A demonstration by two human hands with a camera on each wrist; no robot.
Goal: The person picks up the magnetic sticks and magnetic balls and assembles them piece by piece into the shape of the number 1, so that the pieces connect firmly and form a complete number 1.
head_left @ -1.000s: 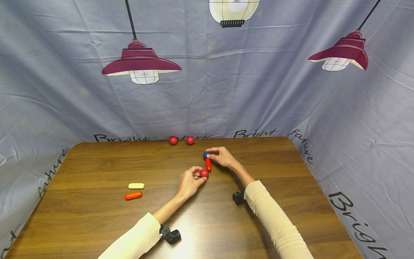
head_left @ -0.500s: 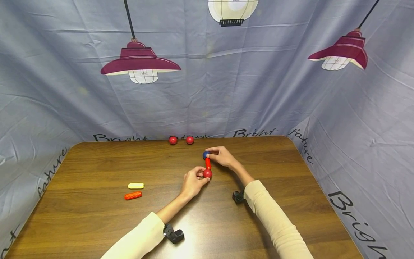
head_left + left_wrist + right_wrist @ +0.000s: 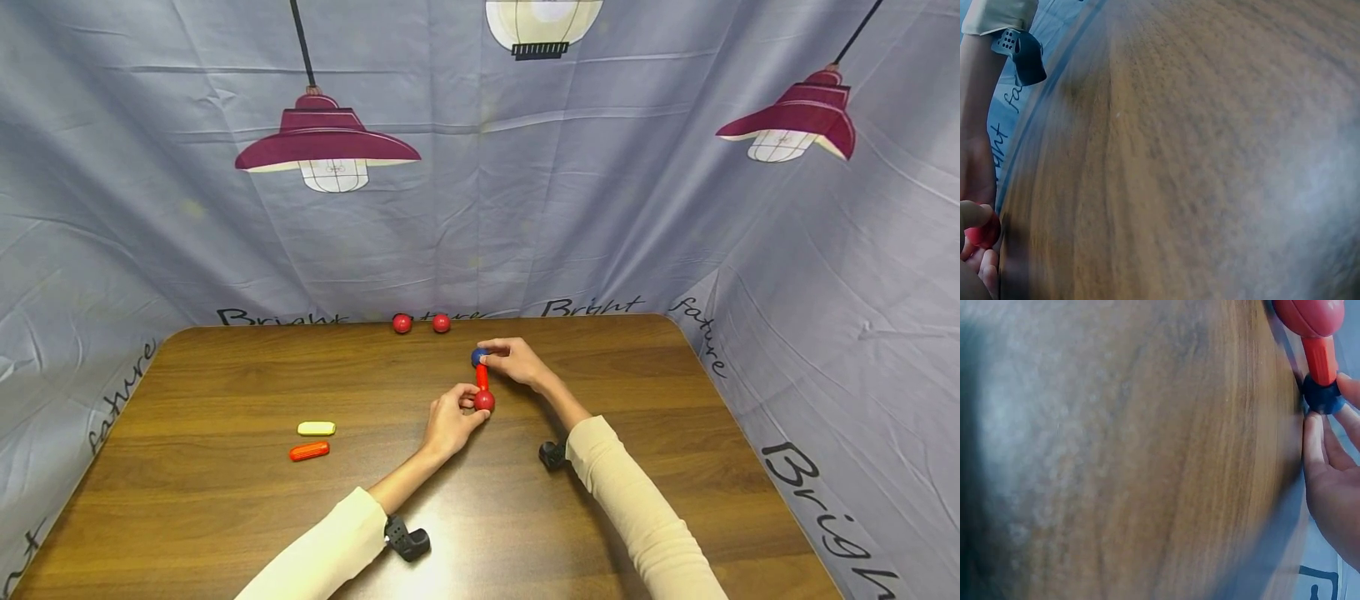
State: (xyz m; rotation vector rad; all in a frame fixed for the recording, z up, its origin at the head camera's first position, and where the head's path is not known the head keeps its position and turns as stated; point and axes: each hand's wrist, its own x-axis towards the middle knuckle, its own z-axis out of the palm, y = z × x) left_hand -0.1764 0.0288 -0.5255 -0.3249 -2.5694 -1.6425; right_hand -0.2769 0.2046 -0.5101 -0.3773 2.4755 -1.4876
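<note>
My left hand (image 3: 450,423) holds a red ball (image 3: 484,401) between thumb and fingers, near the middle of the table. Just beyond it, my right hand (image 3: 516,363) pinches a blue ball (image 3: 478,357). A short red rod (image 3: 482,377) spans the gap between the two balls, one end at each. In the right wrist view the red rod (image 3: 1320,360) runs from the blue ball (image 3: 1323,395) up to the red ball (image 3: 1310,315). The left wrist view shows only part of the red ball (image 3: 985,234), partly covered by fingers.
Two more red balls (image 3: 402,323) sit at the table's back edge by the printed curtain (image 3: 480,208). A yellow rod (image 3: 317,428) and an orange-red rod (image 3: 309,451) lie on the wooden table (image 3: 187,500) at the left.
My left hand has moved slightly right with the red ball, bringing it against the near end of the red rod. The right hand stays on the blue ball.
</note>
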